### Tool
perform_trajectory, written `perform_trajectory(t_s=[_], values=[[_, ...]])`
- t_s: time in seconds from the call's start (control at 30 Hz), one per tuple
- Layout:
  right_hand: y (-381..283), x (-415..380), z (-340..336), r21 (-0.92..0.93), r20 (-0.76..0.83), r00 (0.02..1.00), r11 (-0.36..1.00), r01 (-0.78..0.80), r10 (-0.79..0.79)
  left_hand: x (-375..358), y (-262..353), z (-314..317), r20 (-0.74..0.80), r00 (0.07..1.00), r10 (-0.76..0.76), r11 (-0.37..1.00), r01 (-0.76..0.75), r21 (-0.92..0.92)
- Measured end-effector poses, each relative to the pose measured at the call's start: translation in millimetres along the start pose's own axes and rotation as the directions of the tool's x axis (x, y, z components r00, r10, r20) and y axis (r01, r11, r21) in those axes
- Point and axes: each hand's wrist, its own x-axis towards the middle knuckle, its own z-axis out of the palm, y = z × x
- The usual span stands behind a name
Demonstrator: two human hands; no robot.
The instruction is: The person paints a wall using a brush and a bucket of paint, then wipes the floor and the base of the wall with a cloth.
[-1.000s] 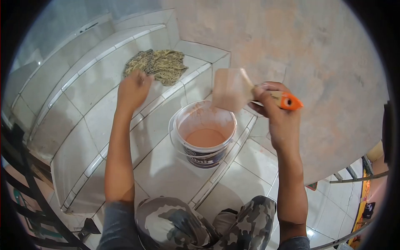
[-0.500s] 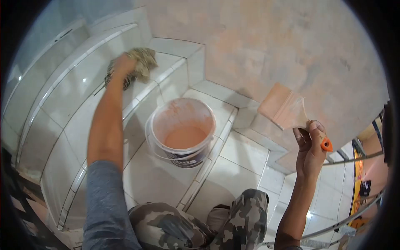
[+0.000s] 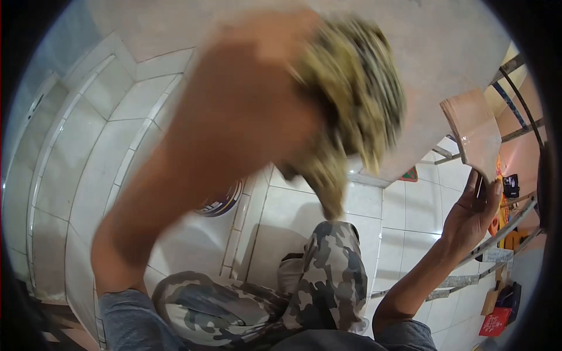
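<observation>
A crumpled yellow-green and grey patterned rag (image 3: pixel 357 88) is raised high in front of me, close to the camera and smeared by motion. My left hand (image 3: pixel 272 58) is closed around it, with the fingers blurred. On the right, my right hand (image 3: pixel 477 205) grips a wide paintbrush (image 3: pixel 474 126) by its handle. Its broad bristles, coated in pale pink paint, point upward. Behind my left forearm, only the lower side of the paint bucket (image 3: pixel 221 203) with its dark label shows; the rest is hidden.
White tiled steps (image 3: pixel 88 175) curve up on the left, and a pinkish wall (image 3: pixel 427 47) stands ahead. Metal railing bars (image 3: pixel 503 234) run along the right side. My knees in camouflage trousers (image 3: pixel 328 275) are below. A red item (image 3: pixel 494 322) lies at lower right.
My left hand has lifted the rag off the tiled step and swung it right, up toward the camera. My right hand has moved right with the paintbrush, and the view has shifted right.
</observation>
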Motion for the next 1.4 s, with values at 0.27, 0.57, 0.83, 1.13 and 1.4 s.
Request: perform_trajectory(t_s=[0.27, 0.57, 0.83, 1.13, 1.4], values=[[4.5, -38.1, -24.9, -0.123, -0.109, 0.992, 0.989, -0.076, 0.063, -87.5, 67.2, 128.5, 0.402, 0.893, -0.201, 0.921, 0.313, -0.234], [82.5, -135.8, 11.1, -0.012, -0.285, 0.843, 0.878, -0.479, 0.456, -90.4, 77.1, 71.0, 0.576, 0.817, 0.025, 0.591, 0.453, -0.667], [119.4, -178.5, 66.0, -0.544, 0.026, 0.992, 0.834, -0.092, 0.126, -109.5, 90.0, 99.1, 0.687, 0.714, -0.134, -0.116, 0.677, -0.726], [145.4, -194.1, 75.6, -0.487, 0.279, 0.96, 0.859, 0.159, -0.019, -109.1, 76.4, 111.8, 0.835, 0.432, -0.342, -0.301, 0.791, -0.533], [156.6, -217.7, 88.5, -0.579, 0.094, 0.986, 0.813, -0.059, 0.139, -118.4, 70.5, 131.9, 0.807, 0.415, -0.42, -0.414, 0.704, -0.577]])
